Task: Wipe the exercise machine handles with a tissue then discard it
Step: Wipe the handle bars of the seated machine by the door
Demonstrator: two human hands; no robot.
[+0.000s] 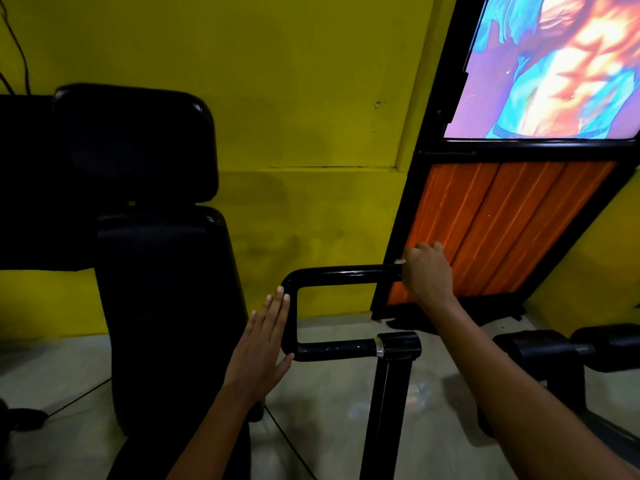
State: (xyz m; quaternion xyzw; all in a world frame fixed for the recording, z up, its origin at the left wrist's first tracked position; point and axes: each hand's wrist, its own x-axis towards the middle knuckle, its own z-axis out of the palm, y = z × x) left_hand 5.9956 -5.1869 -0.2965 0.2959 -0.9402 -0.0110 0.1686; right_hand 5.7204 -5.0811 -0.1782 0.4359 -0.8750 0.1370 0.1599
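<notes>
A black U-shaped handle [332, 275] juts sideways from a black upright post [384, 410]. The right hand [424, 271] grips the upper bar at its far end, fingers curled over it, with a small bit of white tissue [399, 261] showing at the fingers. The left hand [263, 348] is held flat with fingers straight, just beside the bend of the handle. A black padded seat [166, 306] with a headrest [138, 143] stands on the left against a yellow wall [311, 98]. An orange slatted panel [502, 230] under a bright poster [554, 64] leans at the right. The floor [329, 427] is pale concrete.
</notes>
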